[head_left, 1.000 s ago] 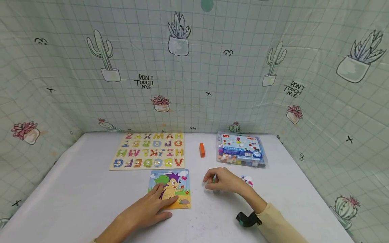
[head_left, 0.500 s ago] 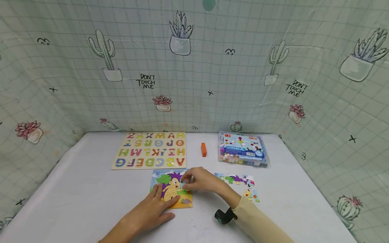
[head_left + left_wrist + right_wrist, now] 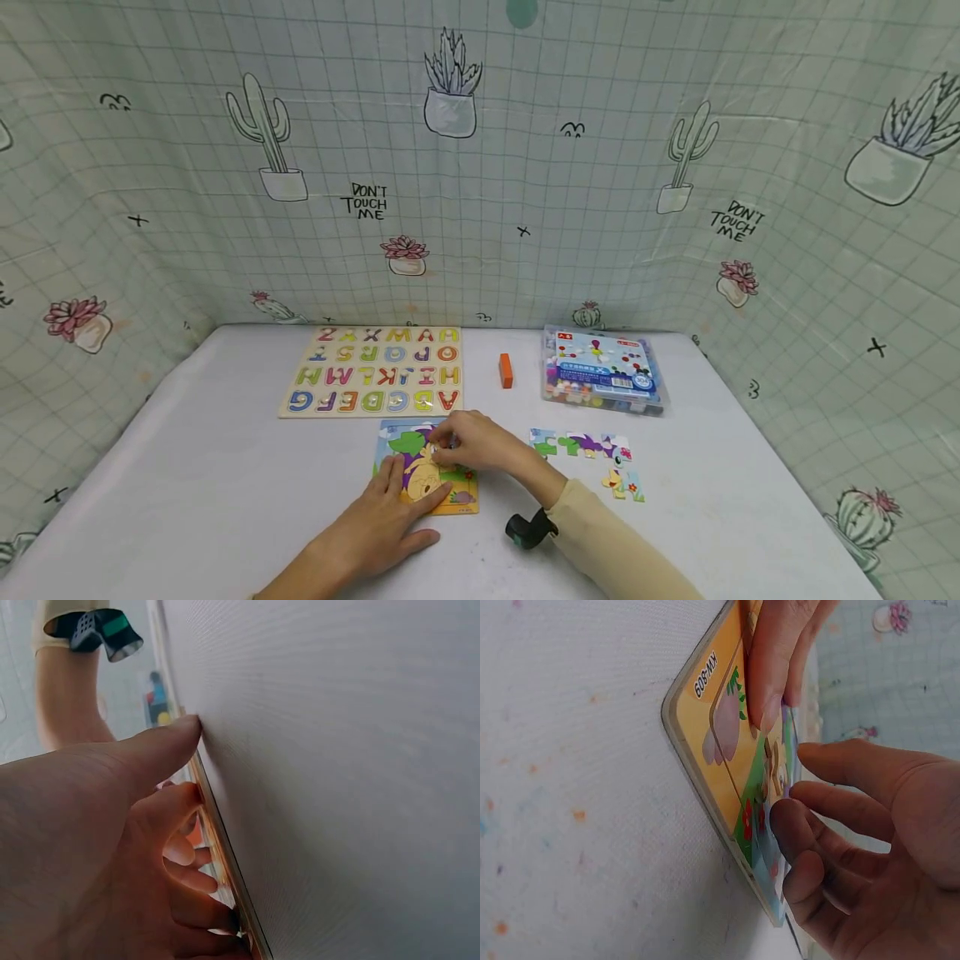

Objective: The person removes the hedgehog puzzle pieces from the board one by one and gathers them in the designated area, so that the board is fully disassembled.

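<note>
My left hand lies spread over the left and lower part of a hedgehog jigsaw puzzle, its fingers resting on the board. From the upper right, my right hand reaches over the board, with curled thumb and fingertips at the hedgehog's face. In the right wrist view, the right thumb and forefinger come together close over the puzzle surface; whether they pinch a piece I cannot tell. Several loose puzzle pieces lie to the right of that forearm, showing leaf, purple hair, an eye and a flower.
Behind the puzzle lies a wooden alphabet board. An orange block stands near the table's middle back, left of a clear plastic case of coloured parts. Patterned cloth encloses the white table.
My right hand has moved left from beside the loose pieces to over the puzzle's face area, uncovering those pieces. The left hand stays on the board.
</note>
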